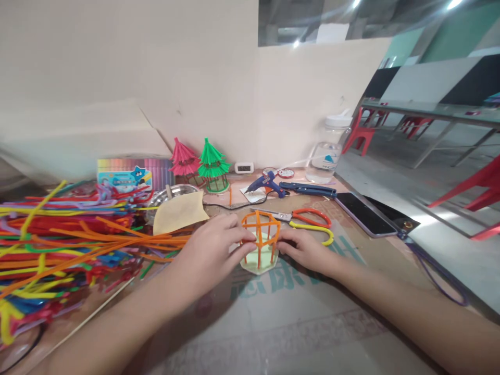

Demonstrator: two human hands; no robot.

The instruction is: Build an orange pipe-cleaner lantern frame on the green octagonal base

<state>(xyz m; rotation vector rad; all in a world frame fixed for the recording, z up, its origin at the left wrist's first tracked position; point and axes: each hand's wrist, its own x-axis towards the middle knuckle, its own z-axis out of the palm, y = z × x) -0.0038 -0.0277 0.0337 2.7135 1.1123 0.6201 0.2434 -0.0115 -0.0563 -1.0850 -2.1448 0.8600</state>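
A small cage-like frame of orange pipe cleaners [259, 250] stands upright on a pale, many-sided base, with orange strips crossing over its top. My left hand [219, 242] is closed around the frame's left side, thumb and fingers on an orange post. On the opposite side, the fingertips of my right hand [299, 249] pinch a post near the base. Just behind the frame lie scissors [312, 220] with red and yellow handles. Loose orange pipe cleaners [128, 239] reach from the left pile toward my left wrist.
Pink [184, 161] and green [213, 166] pavilion models stand at the back beside a small digital clock [244, 167]. Farther right are a blue glue gun [267, 182], blue pliers [308, 188], a water bottle [326, 151] and a phone [366, 213]. A marker set [125, 179] stands back left.
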